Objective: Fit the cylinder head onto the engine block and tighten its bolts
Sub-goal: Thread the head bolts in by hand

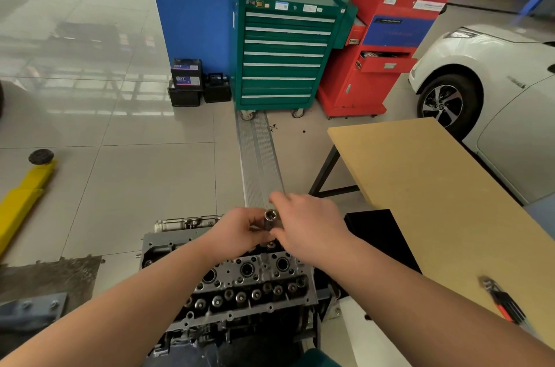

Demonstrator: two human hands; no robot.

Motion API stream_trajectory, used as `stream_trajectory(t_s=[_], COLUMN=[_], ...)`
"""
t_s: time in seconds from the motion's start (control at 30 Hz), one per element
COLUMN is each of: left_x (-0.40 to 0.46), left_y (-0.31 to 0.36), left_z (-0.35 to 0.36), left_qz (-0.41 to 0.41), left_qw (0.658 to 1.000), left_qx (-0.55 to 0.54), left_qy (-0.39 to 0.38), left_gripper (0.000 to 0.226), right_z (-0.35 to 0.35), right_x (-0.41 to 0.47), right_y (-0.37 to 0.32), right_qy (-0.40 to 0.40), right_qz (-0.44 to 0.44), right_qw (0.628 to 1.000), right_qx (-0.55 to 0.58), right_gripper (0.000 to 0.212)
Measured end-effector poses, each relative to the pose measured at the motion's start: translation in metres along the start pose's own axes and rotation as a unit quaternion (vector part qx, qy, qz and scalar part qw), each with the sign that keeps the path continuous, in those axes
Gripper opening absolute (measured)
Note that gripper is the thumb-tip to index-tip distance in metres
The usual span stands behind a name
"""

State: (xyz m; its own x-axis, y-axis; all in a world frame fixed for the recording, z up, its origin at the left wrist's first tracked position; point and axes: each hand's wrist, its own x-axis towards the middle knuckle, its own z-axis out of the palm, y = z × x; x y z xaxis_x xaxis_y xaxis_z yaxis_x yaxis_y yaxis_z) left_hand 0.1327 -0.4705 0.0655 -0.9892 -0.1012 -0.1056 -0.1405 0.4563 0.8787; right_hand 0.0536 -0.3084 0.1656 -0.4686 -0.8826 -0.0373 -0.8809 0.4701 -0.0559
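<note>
The grey cylinder head (240, 282) sits on top of the engine block (234, 333) at the bottom centre, its round bores and valve springs facing up. Above its far end, both hands meet around an upright metal socket (269, 220). My left hand (237, 230) curls its fingers around the socket's lower part from the left. My right hand (306, 225) grips the socket from the right, thumb and fingers around it. Whatever the socket is attached to below is hidden by the fingers.
A tan wooden table (435, 186) stands to the right with a red-handled tool set (504, 303) near its edge. A green tool cabinet (285, 45) and a red one (381, 42) stand at the back, a white car (492, 75) at right, a yellow lift arm (24, 195) at left.
</note>
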Motion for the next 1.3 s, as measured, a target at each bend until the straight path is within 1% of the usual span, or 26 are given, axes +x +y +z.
stream_trajectory(t_s=[0.03, 0.1, 0.17, 0.23, 0.3, 0.33, 0.4, 0.47, 0.53, 0.6, 0.7, 0.77, 0.83, 0.87, 0.97, 1.0, 1.17, 1.23, 1.27, 1.3], left_x=[0.001, 0.002, 0.000, -0.002, -0.003, -0.003, -0.003, -0.002, -0.001, -0.001, -0.007, -0.009, -0.006, -0.004, -0.002, -0.004, -0.021, -0.025, -0.027, -0.028], left_y=[0.000, 0.001, 0.004, 0.006, 0.005, 0.005, 0.004, 0.004, 0.004, 0.003, -0.005, -0.009, -0.007, -0.005, 0.002, 0.001, -0.009, -0.012, -0.014, -0.018], left_z=[0.000, 0.000, 0.001, 0.007, 0.013, 0.015, 0.018, 0.015, 0.011, 0.007, 0.012, 0.018, 0.019, 0.016, -0.003, -0.011, -0.040, -0.045, -0.046, -0.046], left_qz=[0.000, 0.005, 0.017, 0.032, 0.037, 0.040, 0.048, 0.057, 0.062, 0.056, 0.049, 0.028, 0.025, 0.028, 0.023, 0.022, 0.014, 0.016, 0.014, 0.009], left_qw=[1.000, 0.999, 0.999, 0.999, 0.998, 0.997, 0.996, 0.997, 0.997, 0.998, 0.998, 1.000, 0.999, 0.999, 0.999, 1.000, 0.999, 0.999, 0.999, 0.999], left_qx=[0.010, 0.011, -0.013, -0.033, -0.026, -0.017, -0.010, 0.007, 0.019, 0.004, -0.021, 0.001, 0.012, 0.013, 0.012, 0.015, 0.023, 0.026, 0.027, 0.024], left_qy=[-0.008, -0.029, -0.032, -0.006, 0.041, 0.061, 0.071, 0.053, 0.030, 0.011, -0.014, 0.001, 0.030, 0.036, 0.019, 0.008, -0.026, -0.026, -0.025, -0.025], left_gripper=[0.010, 0.008, 0.013, 0.019, 0.030, 0.032, 0.021, 0.012, 0.015, 0.018, 0.028, 0.033, 0.042, 0.041, 0.015, 0.009, 0.004, 0.013, 0.015, 0.012], right_z=[0.000, -0.001, 0.000, 0.000, 0.001, 0.002, 0.004, 0.006, 0.009, 0.010, 0.010, 0.005, -0.003, -0.008, -0.022, -0.026, -0.024, -0.018, -0.015, -0.012], right_x=[0.000, 0.002, 0.004, 0.007, 0.006, 0.006, 0.005, 0.005, 0.006, 0.006, 0.003, 0.001, 0.001, 0.001, 0.005, 0.007, 0.016, 0.020, 0.022, 0.023], right_y=[-0.001, -0.004, -0.006, -0.008, -0.010, -0.011, -0.012, -0.012, -0.012, -0.012, -0.011, -0.010, -0.009, -0.009, -0.008, -0.010, -0.025, -0.031, -0.033, -0.036], right_qy=[-0.007, -0.033, -0.039, -0.034, -0.030, -0.030, -0.024, -0.014, -0.009, -0.006, -0.001, 0.015, 0.040, 0.054, 0.083, 0.083, 0.051, 0.043, 0.038, 0.032], right_qz=[-0.018, -0.030, 0.001, 0.029, 0.033, 0.032, 0.034, 0.045, 0.057, 0.063, 0.070, 0.070, 0.065, 0.062, 0.053, 0.051, 0.034, 0.033, 0.033, 0.034], right_qw=[1.000, 0.999, 0.999, 0.999, 0.999, 0.999, 0.999, 0.998, 0.997, 0.996, 0.993, 0.992, 0.991, 0.990, 0.988, 0.987, 0.985, 0.985, 0.985, 0.986], right_qx=[0.011, 0.007, -0.004, 0.002, 0.018, 0.023, 0.027, 0.039, 0.051, 0.070, 0.094, 0.103, 0.112, 0.113, 0.121, 0.128, 0.159, 0.162, 0.163, 0.163], right_gripper=[0.032, 0.024, 0.020, 0.020, 0.021, 0.022, 0.023, 0.026, 0.028, 0.028, 0.025, 0.027, 0.029, 0.028, 0.025, 0.024, 0.024, 0.025, 0.026, 0.026])
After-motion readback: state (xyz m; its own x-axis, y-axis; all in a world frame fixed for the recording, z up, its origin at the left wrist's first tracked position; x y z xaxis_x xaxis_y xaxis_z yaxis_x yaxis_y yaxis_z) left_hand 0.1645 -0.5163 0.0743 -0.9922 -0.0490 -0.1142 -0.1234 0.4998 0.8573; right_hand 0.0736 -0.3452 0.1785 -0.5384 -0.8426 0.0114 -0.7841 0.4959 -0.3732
